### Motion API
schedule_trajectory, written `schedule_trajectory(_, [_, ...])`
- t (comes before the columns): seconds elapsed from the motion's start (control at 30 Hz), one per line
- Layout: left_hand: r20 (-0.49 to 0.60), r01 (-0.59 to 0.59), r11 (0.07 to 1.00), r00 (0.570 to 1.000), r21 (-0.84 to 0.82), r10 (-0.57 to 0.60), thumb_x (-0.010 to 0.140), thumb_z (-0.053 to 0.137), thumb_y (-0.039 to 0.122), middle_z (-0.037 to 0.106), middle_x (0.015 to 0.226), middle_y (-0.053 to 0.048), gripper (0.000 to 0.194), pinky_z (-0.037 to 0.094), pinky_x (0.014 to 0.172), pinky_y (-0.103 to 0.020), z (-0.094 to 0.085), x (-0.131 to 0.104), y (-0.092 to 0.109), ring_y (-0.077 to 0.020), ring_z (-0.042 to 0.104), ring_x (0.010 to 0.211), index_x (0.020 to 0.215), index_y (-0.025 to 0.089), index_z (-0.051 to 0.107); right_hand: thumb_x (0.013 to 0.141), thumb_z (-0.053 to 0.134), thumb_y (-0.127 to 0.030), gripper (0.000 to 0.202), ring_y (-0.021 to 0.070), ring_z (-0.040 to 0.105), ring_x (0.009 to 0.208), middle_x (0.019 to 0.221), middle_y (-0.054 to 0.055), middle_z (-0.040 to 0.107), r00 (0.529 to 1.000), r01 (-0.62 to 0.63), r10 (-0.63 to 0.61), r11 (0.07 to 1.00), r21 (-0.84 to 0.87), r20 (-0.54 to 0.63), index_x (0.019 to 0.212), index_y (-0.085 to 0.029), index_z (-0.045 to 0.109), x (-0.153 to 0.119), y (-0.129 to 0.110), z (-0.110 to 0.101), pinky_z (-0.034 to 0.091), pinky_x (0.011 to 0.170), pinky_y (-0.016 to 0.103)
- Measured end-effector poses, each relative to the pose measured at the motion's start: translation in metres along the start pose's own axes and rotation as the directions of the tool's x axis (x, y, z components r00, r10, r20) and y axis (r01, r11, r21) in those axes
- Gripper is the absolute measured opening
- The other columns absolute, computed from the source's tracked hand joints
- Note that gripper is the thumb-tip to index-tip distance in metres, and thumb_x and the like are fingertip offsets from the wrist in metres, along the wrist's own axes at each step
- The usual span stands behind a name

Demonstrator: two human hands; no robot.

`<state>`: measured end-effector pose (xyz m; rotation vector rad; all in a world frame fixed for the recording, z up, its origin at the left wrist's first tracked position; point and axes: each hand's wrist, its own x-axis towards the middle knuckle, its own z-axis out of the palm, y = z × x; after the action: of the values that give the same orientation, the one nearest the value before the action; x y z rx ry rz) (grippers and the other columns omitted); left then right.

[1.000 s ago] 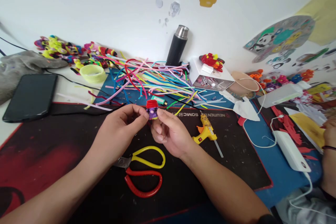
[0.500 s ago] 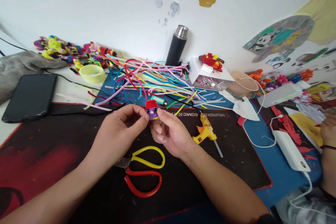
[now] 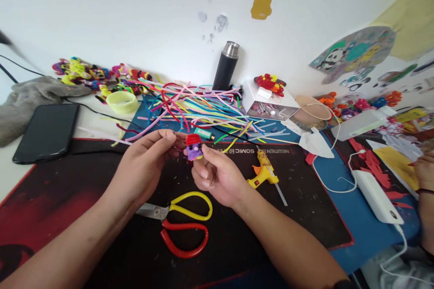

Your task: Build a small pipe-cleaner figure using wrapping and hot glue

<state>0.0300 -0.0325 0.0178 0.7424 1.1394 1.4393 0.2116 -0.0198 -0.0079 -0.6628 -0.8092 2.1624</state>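
Note:
A small fuzzy pipe-cleaner figure (image 3: 194,149), red on top and purple below, is pinched between the thumb and fingers of my right hand (image 3: 219,172). Just left of it is my left hand (image 3: 147,158), thumb and forefinger pressed together. A tiny dark speck shows at those fingertips, too small to name. Whether the left fingers behind touch the figure I cannot tell. Below my hands, scissors (image 3: 188,230) with one yellow and one red handle lie on the black mat (image 3: 271,235). A yellow glue gun (image 3: 263,169) with a clear stick rests right of my right hand.
Colourful pipe cleaners (image 3: 200,106) pile up at the back, beside a black flask (image 3: 225,67). A phone (image 3: 47,133) and a pale green tape roll (image 3: 122,102) lie left. Rightward are a white box (image 3: 271,104), a power bank (image 3: 378,196) and another person's hand (image 3: 425,167).
My left thumb and forefinger have drawn up and left from the figure, whose purple front shows more now. The right hand keeps its grip. The view has shifted slightly.

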Motion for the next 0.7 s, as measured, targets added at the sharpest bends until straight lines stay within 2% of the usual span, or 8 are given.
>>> schedule_trajectory(0.07, [0.029, 0.045, 0.998, 0.999, -0.041, -0.044, 0.073, 0.103, 0.044, 0.084, 0.095, -0.007, 0.034, 0.056, 0.078, -0.030, 0.001, 0.001, -0.002, -0.0197, 0.068, 0.084, 0.082, 0.021, 0.080, 0.100, 0.086, -0.060, 0.054, 0.0069, 0.039, 0.046, 0.059, -0.008, 0.052, 1.000, -0.007, 0.007, 1.000, -0.006, 0.021, 0.074, -0.021, 0.059, 0.000, 0.000, 0.001, 0.022, 0.046, 0.026])
schedule_trajectory(0.17, [0.067, 0.050, 0.996, 0.997, -0.076, -0.045, 0.078, 0.102, 0.045, 0.087, 0.101, -0.008, 0.034, 0.058, 0.081, -0.031, 0.001, 0.001, -0.004, -0.0199, 0.071, 0.085, 0.083, 0.021, 0.078, 0.096, 0.090, -0.059, 0.056, 0.0061, 0.041, 0.045, 0.058, -0.008, 0.052, 0.999, -0.015, 0.015, 1.000, -0.006, 0.053, 0.070, -0.020, 0.059, 0.000, 0.001, 0.003, 0.022, 0.046, 0.025])
schedule_trajectory(0.4, [0.089, 0.022, 0.998, 0.996, -0.058, -0.017, 0.077, 0.103, 0.051, 0.089, 0.100, -0.008, 0.042, 0.054, 0.071, -0.029, 0.004, -0.002, -0.006, -0.0182, 0.066, 0.076, 0.083, 0.022, 0.074, 0.100, 0.086, -0.061, 0.055, 0.0069, 0.044, 0.044, 0.059, -0.007, 0.055, 0.998, -0.020, 0.022, 0.999, -0.034, 0.063, 0.075, -0.020, 0.058, 0.002, 0.008, 0.001, 0.022, 0.045, 0.026])
schedule_trajectory(0.7, [0.134, -0.085, 0.996, 0.987, -0.040, 0.089, 0.085, 0.099, 0.055, 0.086, 0.094, -0.005, 0.042, 0.054, 0.074, -0.029, 0.002, 0.001, -0.014, -0.0191, 0.069, 0.078, 0.092, 0.024, 0.072, 0.094, 0.092, -0.061, 0.051, 0.0072, 0.046, 0.043, 0.060, -0.007, 0.059, 0.997, -0.004, 0.008, 0.999, -0.050, 0.073, 0.081, -0.021, 0.062, 0.003, 0.013, 0.000, 0.023, 0.043, 0.025])
